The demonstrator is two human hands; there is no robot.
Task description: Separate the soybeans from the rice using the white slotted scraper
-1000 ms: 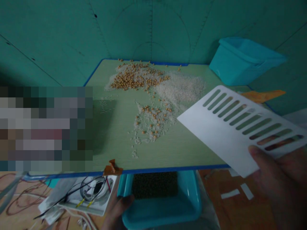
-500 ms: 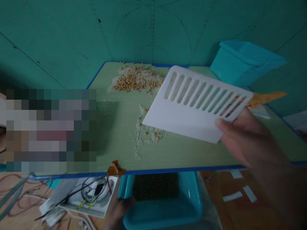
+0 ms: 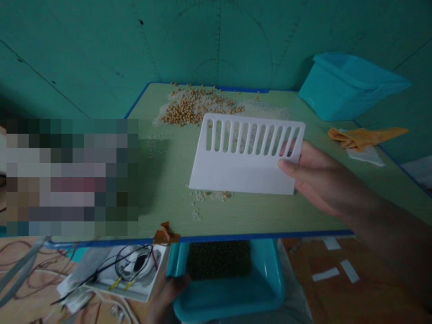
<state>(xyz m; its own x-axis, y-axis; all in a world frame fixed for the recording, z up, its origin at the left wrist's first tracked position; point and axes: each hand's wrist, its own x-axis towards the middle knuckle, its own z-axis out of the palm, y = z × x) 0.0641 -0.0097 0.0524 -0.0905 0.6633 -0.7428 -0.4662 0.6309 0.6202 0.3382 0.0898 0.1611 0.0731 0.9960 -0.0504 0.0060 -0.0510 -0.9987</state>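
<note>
My right hand (image 3: 315,177) grips the right end of a white plastic scraper with slots (image 3: 243,168), held upright over the green table (image 3: 236,216), its lower edge near scattered rice and beans (image 3: 211,195). A bigger heap of yellow beans and rice (image 3: 197,108) lies at the table's far side. My left hand (image 3: 167,292) holds the left rim of a teal bin (image 3: 266,279) below the table's front edge; the bin has dark contents inside.
A second teal bin (image 3: 344,87) stands at the back right of the table. An orange cloth (image 3: 362,136) lies at the right edge. White boxes with cables (image 3: 124,270) sit on the floor at lower left. A blurred patch covers the left side.
My right hand has carried the scraper from the right side leftward to the table's middle and turned it upright over the scattered grains. My left hand stays on the bin.
</note>
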